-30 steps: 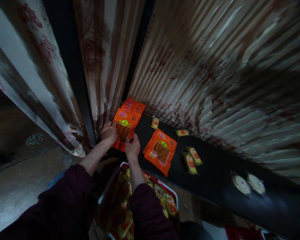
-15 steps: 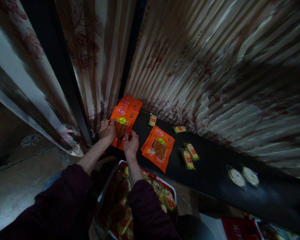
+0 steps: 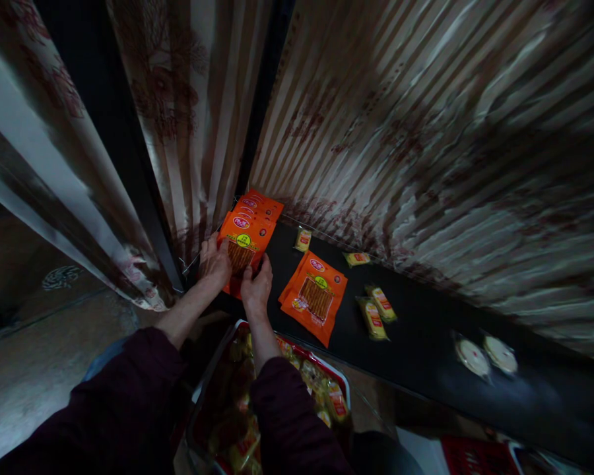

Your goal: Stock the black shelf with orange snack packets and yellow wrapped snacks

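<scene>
Over at the left end of a smooth black shelf [image 3: 420,356], a flat, rectangular orange packet [image 3: 251,239] laps over a fanned row of matching packets [image 3: 271,207]. Left hand [image 3: 216,262]'s on its left edge, right hand [image 3: 257,284]'s at the lower right; can't tell if either's really pinching. Puffy yellow packs [image 3: 373,319] sit farther right, with rumpled striped fabric [image 3: 356,165] behind.

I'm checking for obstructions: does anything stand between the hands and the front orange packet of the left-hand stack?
Nothing visible does. The left hand is at the left side of the front orange packet, and the right hand is at its lower right. The other orange pile lies off to the right.
</scene>
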A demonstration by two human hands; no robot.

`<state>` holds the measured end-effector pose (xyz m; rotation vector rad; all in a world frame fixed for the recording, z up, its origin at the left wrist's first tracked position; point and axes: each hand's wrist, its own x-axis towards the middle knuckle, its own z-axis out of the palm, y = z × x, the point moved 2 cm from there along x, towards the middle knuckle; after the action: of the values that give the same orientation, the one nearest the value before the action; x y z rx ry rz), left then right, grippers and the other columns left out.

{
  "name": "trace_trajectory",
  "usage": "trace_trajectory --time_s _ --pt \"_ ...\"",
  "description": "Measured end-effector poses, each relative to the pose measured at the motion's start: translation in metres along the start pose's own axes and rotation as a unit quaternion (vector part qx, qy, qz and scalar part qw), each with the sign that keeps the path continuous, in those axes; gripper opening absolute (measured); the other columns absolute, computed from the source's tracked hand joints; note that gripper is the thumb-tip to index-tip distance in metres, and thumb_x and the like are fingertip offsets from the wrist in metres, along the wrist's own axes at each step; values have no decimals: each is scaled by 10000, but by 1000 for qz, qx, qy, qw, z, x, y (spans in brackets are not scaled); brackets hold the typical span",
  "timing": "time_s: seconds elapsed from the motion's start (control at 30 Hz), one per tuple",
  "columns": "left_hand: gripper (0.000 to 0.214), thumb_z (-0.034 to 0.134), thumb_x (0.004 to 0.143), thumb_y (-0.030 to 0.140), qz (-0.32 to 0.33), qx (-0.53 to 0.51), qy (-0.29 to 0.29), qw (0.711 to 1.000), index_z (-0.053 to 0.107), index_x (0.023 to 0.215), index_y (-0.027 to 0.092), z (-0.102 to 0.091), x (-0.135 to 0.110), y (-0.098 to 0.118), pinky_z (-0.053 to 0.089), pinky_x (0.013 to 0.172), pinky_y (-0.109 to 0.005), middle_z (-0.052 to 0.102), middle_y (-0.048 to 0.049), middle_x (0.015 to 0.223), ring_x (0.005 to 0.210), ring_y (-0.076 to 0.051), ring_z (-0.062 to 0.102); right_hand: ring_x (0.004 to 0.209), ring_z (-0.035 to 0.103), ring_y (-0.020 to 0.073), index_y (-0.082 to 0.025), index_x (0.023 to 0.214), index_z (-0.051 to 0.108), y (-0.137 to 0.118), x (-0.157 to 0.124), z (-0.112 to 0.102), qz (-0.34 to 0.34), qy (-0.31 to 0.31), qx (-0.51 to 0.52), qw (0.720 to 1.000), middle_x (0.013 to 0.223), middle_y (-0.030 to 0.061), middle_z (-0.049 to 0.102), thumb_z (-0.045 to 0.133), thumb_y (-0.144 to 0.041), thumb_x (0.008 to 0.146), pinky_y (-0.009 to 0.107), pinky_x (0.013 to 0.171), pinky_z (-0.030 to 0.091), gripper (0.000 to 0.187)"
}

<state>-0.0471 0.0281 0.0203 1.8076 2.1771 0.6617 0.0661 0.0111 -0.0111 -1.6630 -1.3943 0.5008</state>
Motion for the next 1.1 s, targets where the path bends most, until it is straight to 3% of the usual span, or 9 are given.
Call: trace_trajectory --time_s 0.13,0.4,0.6,0.73,0.87,0.97,1.1 --pt "499 412 827 195 8 34 9 999 498 1317 156 6 -1 -2 373 1016 -421 331 -135 1484 1253 -306 407 1292 423 253 -55 1369 382 1 1 3 0 3 5 1000 1380 185 476 429 -208 830 436 1084 328 562" --pt "492 379 878 241 52 25 3 998 447 1348 113 17 -5 0 285 1098 -465 276 -156 1524 1423 -288 186 1279 444 248 -69 1373 388 2 4 6 8 2 8 1000 1373 175 489 429 -217 833 439 1076 343 561" --pt "510 377 893 274 41 22 -9 999 416 1374 111 20 -4 -1 246 1123 -466 267 -168 1526 1431 -291 168 1273 452 243 -96 1368 397 2 3 7 2 4 -2 1000 1372 159 495 449 -220 826 436 1074 346 558" --pt "507 356 893 258 39 23 -9 999 418 1373 105 24 -1 -3 195 1144 -456 276 -161 1524 1430 -278 177 1268 457 257 -60 1359 405 4 3 7 -9 -5 -18 1000 1354 182 508 469 -194 803 438 1064 364 575" --pt "512 348 888 245 49 23 15 998 419 1374 100 28 -1 -4 185 1145 -474 310 -168 1507 1423 -284 202 1255 472 257 -67 1352 416 5 4 7 -14 -8 -20 1000 1329 183 529 475 -168 787 445 1053 379 577" --pt "519 350 884 256 56 27 38 997 418 1376 107 30 -3 -5 186 1145 -476 333 -157 1499 1422 -285 203 1272 458 247 -70 1375 383 3 1 0 -30 -8 -21 999 1357 185 500 467 -159 790 434 1048 393 598" --pt "524 348 875 250 58 30 36 997 425 1373 106 28 -6 -2 186 1145 -483 342 -154 1495 1425 -288 194 1351 355 213 -102 1382 384 -6 -11 -27 -85 -2 -37 996 1436 151 418 419 -164 834 415 1083 362 552"
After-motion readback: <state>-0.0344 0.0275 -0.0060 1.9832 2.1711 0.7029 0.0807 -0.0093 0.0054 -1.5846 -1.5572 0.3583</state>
